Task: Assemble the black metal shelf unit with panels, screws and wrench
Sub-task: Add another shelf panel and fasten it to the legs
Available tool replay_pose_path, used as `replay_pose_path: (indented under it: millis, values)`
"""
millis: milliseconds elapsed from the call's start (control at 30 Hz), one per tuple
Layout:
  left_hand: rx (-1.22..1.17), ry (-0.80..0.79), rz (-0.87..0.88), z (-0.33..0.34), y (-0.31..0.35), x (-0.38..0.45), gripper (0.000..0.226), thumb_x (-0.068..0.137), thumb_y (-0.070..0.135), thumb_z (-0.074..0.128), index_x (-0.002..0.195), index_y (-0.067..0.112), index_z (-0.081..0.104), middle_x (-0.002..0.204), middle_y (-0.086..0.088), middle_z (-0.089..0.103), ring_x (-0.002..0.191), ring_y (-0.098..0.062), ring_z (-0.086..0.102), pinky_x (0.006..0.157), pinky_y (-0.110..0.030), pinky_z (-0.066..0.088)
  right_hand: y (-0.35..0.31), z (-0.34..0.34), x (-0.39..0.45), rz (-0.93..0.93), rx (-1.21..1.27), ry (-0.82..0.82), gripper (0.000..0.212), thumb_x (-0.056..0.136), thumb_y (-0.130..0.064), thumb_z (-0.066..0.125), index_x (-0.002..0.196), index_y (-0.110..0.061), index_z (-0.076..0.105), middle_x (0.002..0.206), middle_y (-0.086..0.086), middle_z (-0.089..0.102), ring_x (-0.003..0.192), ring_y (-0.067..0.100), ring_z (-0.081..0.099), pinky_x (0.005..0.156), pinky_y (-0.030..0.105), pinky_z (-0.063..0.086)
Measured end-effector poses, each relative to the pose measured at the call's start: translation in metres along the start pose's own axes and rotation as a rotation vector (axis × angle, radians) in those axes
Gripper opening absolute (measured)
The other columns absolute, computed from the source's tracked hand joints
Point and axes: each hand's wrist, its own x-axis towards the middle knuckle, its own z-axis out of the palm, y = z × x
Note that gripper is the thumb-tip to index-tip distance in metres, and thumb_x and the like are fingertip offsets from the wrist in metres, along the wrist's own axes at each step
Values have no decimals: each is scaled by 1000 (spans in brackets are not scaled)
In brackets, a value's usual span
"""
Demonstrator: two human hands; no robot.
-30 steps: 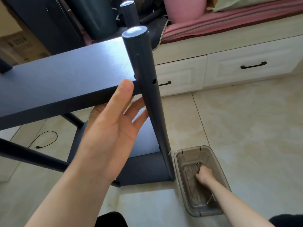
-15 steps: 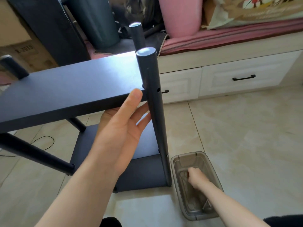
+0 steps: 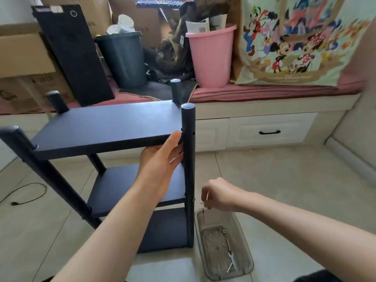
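Right hand (image 3: 218, 195) up out of tray (image 3: 247, 261), fingers now pinching small part, likely screw. Left hand (image 3: 160, 159), fingers straight, still props top panel (image 3: 105, 123) against post (image 3: 188, 159). Screw next goes into post hole.

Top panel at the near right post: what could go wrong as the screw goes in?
1. The left hand alone props the top panel against the post; if it slips, the panel could drop away from the post hole.
2. The right hand pinches something small, seemingly a screw; it could fall outside the clear tray.
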Motion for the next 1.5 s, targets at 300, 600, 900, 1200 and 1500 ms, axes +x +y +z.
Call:
replay_pose_path:
  millis: [300, 600, 900, 1200, 1500]
  values:
    - [35, -34, 7, -1, 3, -6, 17, 80, 34, 70, 91, 30, 83, 114, -5, 76, 110, -25, 71, 98, -39, 52, -25, -87, -74, -83, 607, 365, 6, 87, -9, 71, 90, -14, 73, 76, -2, 76, 66, 10, 69, 60, 18, 53]
    - [59, 0, 44, -6, -3, 4, 37, 79, 21, 72, 114, 8, 73, 115, -13, 75, 110, -29, 71, 103, -46, 51, -54, -104, -87, -271, 890, 582, 9, 87, -6, 70, 95, -10, 73, 80, 4, 77, 66, 10, 67, 64, 20, 55]
    - [80, -11, 50, -7, -2, 5, 45, 79, 23, 70, 121, 5, 69, 116, -12, 74, 111, -29, 70, 105, -46, 51, -60, -103, -74, -302, 899, 580, 8, 87, 1, 68, 94, -1, 72, 78, 9, 76, 61, 2, 66, 58, 13, 48]
    - [95, 29, 70, -4, -2, 2, 47, 74, 25, 72, 116, 6, 71, 113, -12, 75, 109, -28, 71, 104, -45, 52, -62, -102, -67, -331, 864, 615, 8, 88, -3, 69, 92, -7, 73, 77, 3, 76, 65, 3, 69, 60, 13, 50]
    - [105, -2, 92, -4, -1, 2, 42, 74, 28, 72, 113, 13, 72, 113, -8, 76, 107, -25, 72, 95, -34, 58, -65, -100, -57, -358, 816, 651, 9, 86, -7, 72, 90, -15, 73, 76, -2, 76, 67, 4, 70, 61, 13, 50]
